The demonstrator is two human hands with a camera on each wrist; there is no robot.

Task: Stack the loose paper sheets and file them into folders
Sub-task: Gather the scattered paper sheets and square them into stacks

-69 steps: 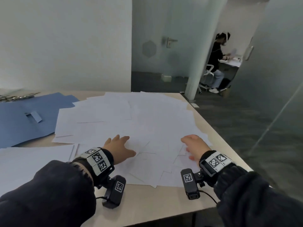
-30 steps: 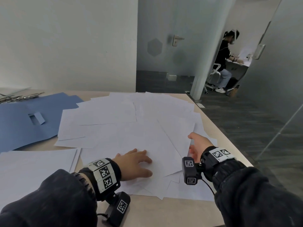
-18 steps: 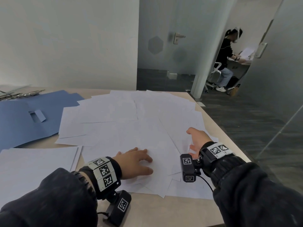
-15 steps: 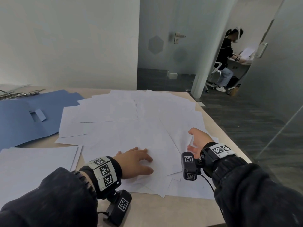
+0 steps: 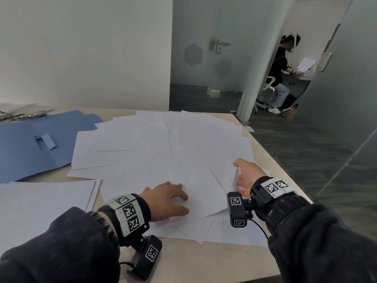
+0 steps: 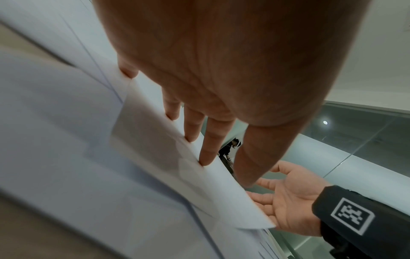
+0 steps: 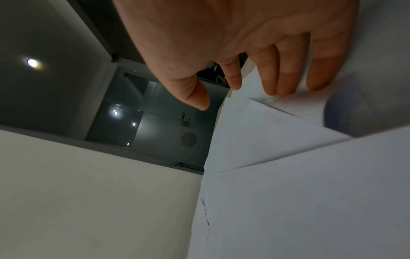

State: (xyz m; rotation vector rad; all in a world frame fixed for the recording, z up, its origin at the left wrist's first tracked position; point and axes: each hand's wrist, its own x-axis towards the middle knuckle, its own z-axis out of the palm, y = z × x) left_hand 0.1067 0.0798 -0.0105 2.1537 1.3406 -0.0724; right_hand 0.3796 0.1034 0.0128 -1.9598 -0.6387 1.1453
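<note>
Loose white paper sheets (image 5: 153,152) lie fanned and overlapping over the middle of the beige table (image 5: 214,262). My left hand (image 5: 169,198) lies flat on the near sheets, fingers straight and spread, pressing them down (image 6: 199,133). My right hand (image 5: 245,173) stands on its edge at the right side of the spread, palm facing left. Its straight fingers (image 7: 277,78) touch a raised sheet edge (image 6: 233,201), and the thumb stays free. Blue folders (image 5: 30,152) lie open at the far left.
A neater pile of white sheets (image 5: 40,203) sits at the near left. Metal clips (image 5: 24,115) lie behind the folders. The table's right edge (image 5: 285,166) is close to my right hand. A person (image 5: 282,74) sits beyond the glass door (image 5: 204,54).
My right hand has turned from flat onto its edge and pushed the right-hand sheets leftward over the spread. My left hand slid slightly right and stayed flat. Little moved in the last half second.
</note>
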